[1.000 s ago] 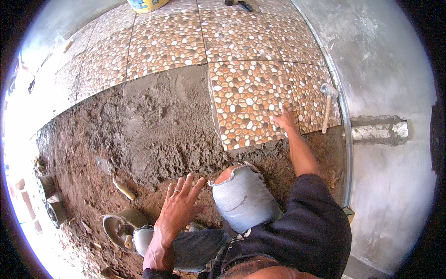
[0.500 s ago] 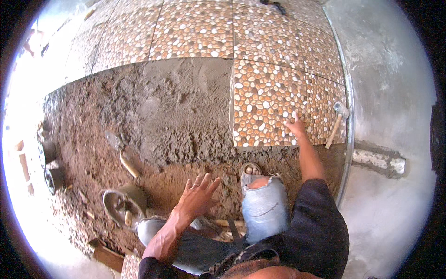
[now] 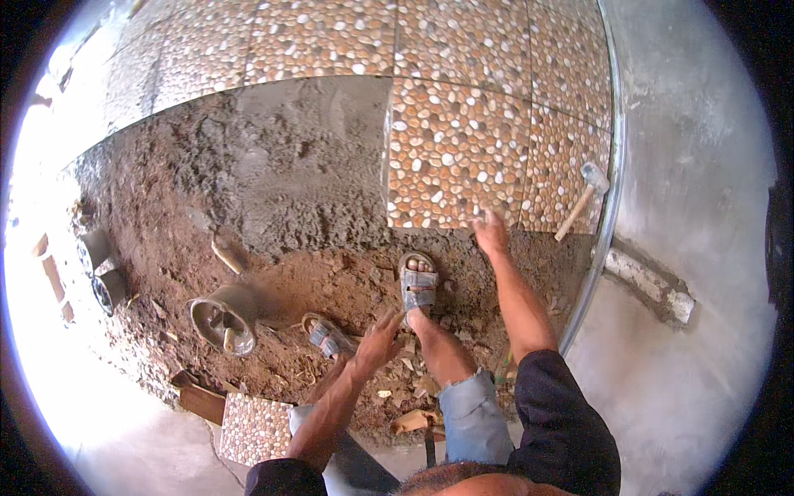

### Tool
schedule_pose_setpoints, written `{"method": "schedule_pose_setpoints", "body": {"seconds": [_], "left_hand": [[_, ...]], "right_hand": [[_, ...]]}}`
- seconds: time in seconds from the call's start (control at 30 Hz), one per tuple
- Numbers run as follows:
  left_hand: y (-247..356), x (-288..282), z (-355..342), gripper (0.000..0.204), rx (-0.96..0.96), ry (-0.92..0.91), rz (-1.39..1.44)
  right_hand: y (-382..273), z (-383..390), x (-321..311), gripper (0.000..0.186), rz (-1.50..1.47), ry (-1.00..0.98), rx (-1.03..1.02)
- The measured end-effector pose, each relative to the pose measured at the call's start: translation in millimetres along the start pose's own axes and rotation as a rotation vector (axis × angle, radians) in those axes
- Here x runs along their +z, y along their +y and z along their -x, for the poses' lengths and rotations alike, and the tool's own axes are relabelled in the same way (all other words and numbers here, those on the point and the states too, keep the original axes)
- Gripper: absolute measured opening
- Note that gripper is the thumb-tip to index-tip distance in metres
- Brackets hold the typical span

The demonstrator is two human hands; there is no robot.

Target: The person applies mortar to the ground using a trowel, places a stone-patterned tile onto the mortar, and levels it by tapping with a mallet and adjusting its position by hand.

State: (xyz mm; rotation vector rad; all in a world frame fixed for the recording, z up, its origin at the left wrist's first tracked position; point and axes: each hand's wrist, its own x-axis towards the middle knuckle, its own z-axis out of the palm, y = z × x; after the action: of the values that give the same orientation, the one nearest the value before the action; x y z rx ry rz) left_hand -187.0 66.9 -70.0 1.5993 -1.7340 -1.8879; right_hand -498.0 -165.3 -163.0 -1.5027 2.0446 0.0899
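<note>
Right hand at the near edge of a pebble-patterned tile, which extends ahead of it; the fingers are partly curled, but whether they pinch the edge cannot be told. Left hand, seemingly empty, fingers loosely extended, is nearer the body and leftward. The tile is probably stiff, heavy and brittle, best held by opposite edges. Neighbouring tiles bound it ahead and rightward, where a mallet lies; uncovered mortar leaves room leftward.
</note>
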Motion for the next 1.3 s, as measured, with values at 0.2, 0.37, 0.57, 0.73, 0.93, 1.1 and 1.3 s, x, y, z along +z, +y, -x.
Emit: {"method": "schedule_pose_setpoints", "body": {"seconds": [0.2, 0.37, 0.57, 0.73, 0.93, 1.1, 1.3], "left_hand": [[62.1, -76.4, -246.7, 0.087, 0.12, 0.265, -0.566], [85.2, -119.2, -379.5, 0.094, -0.101, 0.273, -0.992], [109.1, -107.2, -420.1, 0.098, -0.199, 0.203, -0.95], [99.5, -117.3, -409.8, 0.099, -0.266, 0.212, -1.003], [91.8, -119.9, -407.5, 0.095, -0.281, 0.212, -1.001], [102.5, -119.3, -409.4, 0.09, -0.286, 0.188, -0.929], [109.9, -114.4, -413.9, 0.093, -0.276, 0.158, -0.973]], "right_hand": [[227.3, -45.8, -54.2, 0.064, 0.197, 0.426, 0.371], [246.7, -115.5, -84.8, 0.077, 0.046, 0.326, 0.512], [374.8, -149.7, -106.2, 0.067, 0.323, 0.529, 0.322], [314.3, -140.9, -111.7, 0.045, -0.639, 0.298, 0.328], [165.5, -76.0, -132.8, 0.022, -1.2, 0.496, 0.509], [73.9, -8.1, -101.4, 0.013, -1.334, 0.241, 0.332], [28.8, -57.9, -27.9, 0.033, -0.767, 0.149, 0.212]]}}
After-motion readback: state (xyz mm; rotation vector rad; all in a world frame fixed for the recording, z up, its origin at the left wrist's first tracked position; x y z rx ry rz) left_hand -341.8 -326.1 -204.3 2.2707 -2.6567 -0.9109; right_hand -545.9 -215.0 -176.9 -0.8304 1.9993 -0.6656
